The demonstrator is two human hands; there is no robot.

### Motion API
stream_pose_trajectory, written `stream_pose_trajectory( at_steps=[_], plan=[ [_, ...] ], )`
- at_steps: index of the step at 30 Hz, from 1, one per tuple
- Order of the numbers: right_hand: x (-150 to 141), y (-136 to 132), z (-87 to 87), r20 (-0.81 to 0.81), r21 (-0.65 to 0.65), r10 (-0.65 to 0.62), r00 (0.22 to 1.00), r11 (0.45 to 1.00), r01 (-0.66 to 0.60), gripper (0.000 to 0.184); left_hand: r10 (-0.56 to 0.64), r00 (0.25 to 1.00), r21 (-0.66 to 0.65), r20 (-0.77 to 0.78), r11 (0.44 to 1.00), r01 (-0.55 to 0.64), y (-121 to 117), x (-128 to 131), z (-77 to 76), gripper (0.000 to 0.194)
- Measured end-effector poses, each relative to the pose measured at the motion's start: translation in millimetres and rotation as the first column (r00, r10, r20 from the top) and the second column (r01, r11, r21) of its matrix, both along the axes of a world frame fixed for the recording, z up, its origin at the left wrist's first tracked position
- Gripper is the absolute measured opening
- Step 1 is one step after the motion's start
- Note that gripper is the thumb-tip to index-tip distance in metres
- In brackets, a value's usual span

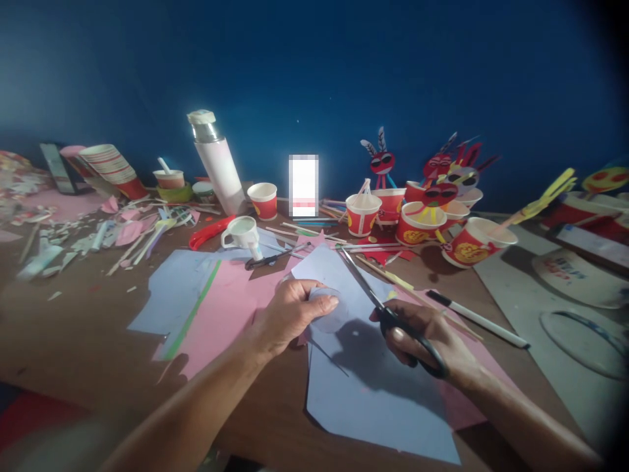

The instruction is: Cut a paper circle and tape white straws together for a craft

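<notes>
My left hand (pixel 297 311) is closed, its thumb pressing a small rounded piece of pale paper (pixel 328 318) against the fingers. Black-handled scissors (pixel 366 288) are gripped in my right hand (pixel 417 331), with the blades pointing up and to the left, away from the paper piece. Below both hands lies a large light-blue sheet (pixel 383 413) with a shadow across it. Pink paper (pixel 230 308) spreads to its left and also shows under my right forearm.
Behind stand a white thermos (pixel 219 164), a white mug (pixel 242 233) and a red paper cup (pixel 263 200). Decorated red cups (pixel 420 223) group at the back right. Paper scraps (pixel 63 252) litter the left. A marker (pixel 479 320) lies right of the scissors.
</notes>
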State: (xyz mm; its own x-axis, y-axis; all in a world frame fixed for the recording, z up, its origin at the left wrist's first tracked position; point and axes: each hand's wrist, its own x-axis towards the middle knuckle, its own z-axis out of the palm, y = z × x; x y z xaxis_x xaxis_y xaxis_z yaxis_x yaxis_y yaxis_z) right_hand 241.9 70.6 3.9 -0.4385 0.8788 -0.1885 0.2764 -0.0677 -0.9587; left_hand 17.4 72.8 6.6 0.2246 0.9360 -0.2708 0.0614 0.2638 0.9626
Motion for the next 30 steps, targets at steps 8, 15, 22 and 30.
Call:
stream_pose_trajectory(
  at_steps=[8,15,22,30],
  plan=[
    [-2,0,-14.7,-0.183,0.02,-0.148,0.972,0.988,0.154,0.05,-0.133,0.99,-0.049,0.043,0.99,0.135,-5,6,-0.1,0.015],
    [-7,-7,-25.4,-0.276,-0.046,-0.109,0.955,0.994,0.1,0.046,-0.224,0.969,-0.18,0.102,0.954,0.239,-15,17,-1.6,0.015],
    [-10,-15,-20.6,-0.223,0.037,-0.121,0.967,0.991,0.132,0.039,-0.323,0.946,-0.127,0.037,0.937,0.325,-17,20,-5.5,0.015],
    [-14,-17,-17.2,-0.094,0.111,-0.073,0.993,0.99,0.084,0.029,-0.371,0.928,-0.056,-0.029,0.928,0.369,-19,24,-4.5,0.012]
  ],
)
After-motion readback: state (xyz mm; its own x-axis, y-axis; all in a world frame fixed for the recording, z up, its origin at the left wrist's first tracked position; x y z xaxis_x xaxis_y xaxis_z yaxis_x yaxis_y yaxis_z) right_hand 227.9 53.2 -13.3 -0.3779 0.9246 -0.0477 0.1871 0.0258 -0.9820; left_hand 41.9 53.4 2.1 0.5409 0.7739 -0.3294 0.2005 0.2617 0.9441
